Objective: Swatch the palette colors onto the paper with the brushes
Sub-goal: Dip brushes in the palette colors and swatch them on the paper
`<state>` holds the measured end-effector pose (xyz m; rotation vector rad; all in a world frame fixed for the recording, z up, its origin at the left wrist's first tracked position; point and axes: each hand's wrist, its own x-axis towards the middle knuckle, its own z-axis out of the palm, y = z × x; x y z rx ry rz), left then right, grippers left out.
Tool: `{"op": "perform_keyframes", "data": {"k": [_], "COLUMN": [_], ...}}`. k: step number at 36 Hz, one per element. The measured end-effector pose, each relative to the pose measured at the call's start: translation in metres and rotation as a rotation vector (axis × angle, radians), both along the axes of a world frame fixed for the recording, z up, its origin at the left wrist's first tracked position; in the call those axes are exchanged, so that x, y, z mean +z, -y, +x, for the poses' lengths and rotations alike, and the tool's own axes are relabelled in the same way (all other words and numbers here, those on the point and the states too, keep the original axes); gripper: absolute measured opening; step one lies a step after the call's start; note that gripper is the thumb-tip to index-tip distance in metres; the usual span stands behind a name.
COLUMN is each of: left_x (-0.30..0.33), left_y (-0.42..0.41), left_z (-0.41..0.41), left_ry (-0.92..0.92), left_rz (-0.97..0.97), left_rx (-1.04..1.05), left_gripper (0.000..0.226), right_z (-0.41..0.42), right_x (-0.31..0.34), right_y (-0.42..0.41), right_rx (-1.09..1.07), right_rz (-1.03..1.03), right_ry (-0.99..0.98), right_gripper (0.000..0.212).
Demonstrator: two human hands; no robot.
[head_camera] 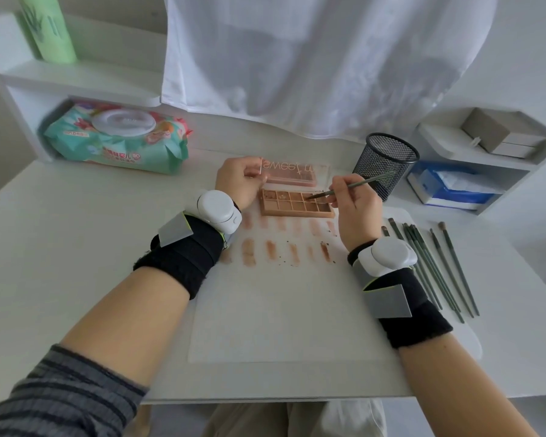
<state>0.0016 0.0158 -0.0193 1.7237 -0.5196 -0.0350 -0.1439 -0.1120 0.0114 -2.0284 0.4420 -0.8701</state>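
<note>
An open eyeshadow palette (pixel 293 205) with brown and pink pans lies at the far edge of the white paper (pixel 284 307). Its clear lid (pixel 293 171) stands raised behind it. My left hand (pixel 238 181) pinches the lid's left corner. My right hand (pixel 355 205) grips a thin green brush (pixel 356 186), whose tip rests in a pan in the palette's upper row, right of middle. Two rows of brown and pink swatches (pixel 284 244) mark the paper just below the palette.
Several green brushes (pixel 435 263) lie in a fan on the table right of the paper. A black mesh cup (pixel 386 162) stands behind my right hand. A wet-wipes pack (pixel 117 138) sits at the far left. Shelves with boxes (pixel 486 156) stand at right.
</note>
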Motion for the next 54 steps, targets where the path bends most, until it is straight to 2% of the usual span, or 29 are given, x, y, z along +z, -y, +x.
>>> {"op": "perform_keyframes", "data": {"k": [12,18,21,24,29,36,45,50,54], "left_x": [0.002,0.002,0.003,0.004,0.006,0.009,0.011,0.012,0.013], "left_y": [0.0,-0.001,-0.001,-0.001,-0.001,-0.003,-0.003,-0.004,-0.004], "left_z": [-0.002,-0.002,-0.002,-0.003,-0.004,-0.006,-0.009,-0.01,-0.011], "left_ry": [-0.014,-0.003,0.005,0.007,-0.038,-0.013,-0.029,-0.031,-0.023], "left_rz": [-0.011,0.02,0.028,0.01,0.029,0.098,0.122,0.127,0.128], "left_rx": [-0.029,-0.023,-0.016,-0.016,-0.004,-0.019,0.003,0.009,0.007], "left_gripper": [0.033,0.019,0.024,0.029,0.023,0.029,0.034,0.036,0.035], "right_z": [0.002,0.002,0.004,0.002,-0.018,-0.066,-0.078,-0.08,-0.079], "right_x": [-0.001,-0.001,-0.002,0.0,0.009,-0.001,-0.003,-0.002,-0.004], "right_y": [0.003,0.002,0.005,0.005,0.001,0.005,0.003,0.004,0.006], "right_rx": [-0.004,-0.008,-0.012,-0.045,-0.076,-0.099,-0.056,-0.026,-0.054], "right_rz": [0.036,0.014,0.032,0.069,0.104,-0.045,-0.075,-0.066,-0.07], "right_ry": [0.021,0.027,0.007,0.046,0.14,0.063,0.013,0.051,0.067], "right_gripper": [0.018,0.016,0.02,0.02,0.021,0.021,0.023,0.032,0.029]}}
